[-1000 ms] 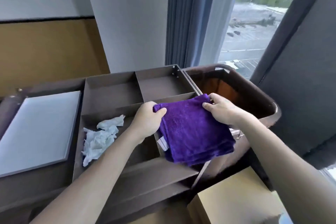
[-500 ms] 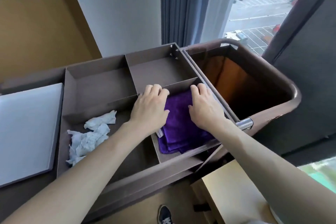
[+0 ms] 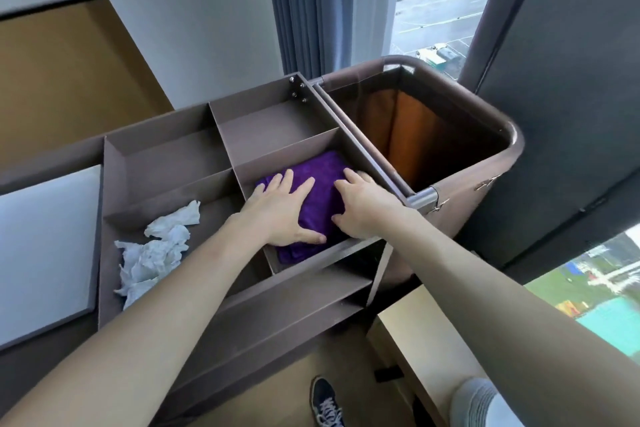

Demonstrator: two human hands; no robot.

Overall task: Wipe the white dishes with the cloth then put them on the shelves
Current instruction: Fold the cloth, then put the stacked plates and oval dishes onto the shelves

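A folded purple cloth [image 3: 320,172] lies in the near right compartment of a brown cart tray [image 3: 221,135]. My left hand [image 3: 280,210] presses flat on the cloth's left side with its fingers spread. My right hand [image 3: 360,206] lies flat on the cloth's right side, fingers straight. Both palms cover much of the cloth. No white dishes are in view.
Crumpled white paper [image 3: 156,250] lies in the near left compartment. A white flat panel [image 3: 41,253] sits on the cart's left. A brown laundry bag [image 3: 450,135] with an orange lining hangs at the cart's right end. Behind are curtains, a window and a wall.
The cloth went from being held above the tray down into the near right compartment. Both hands let go of its edges and now lie flat on top of it.
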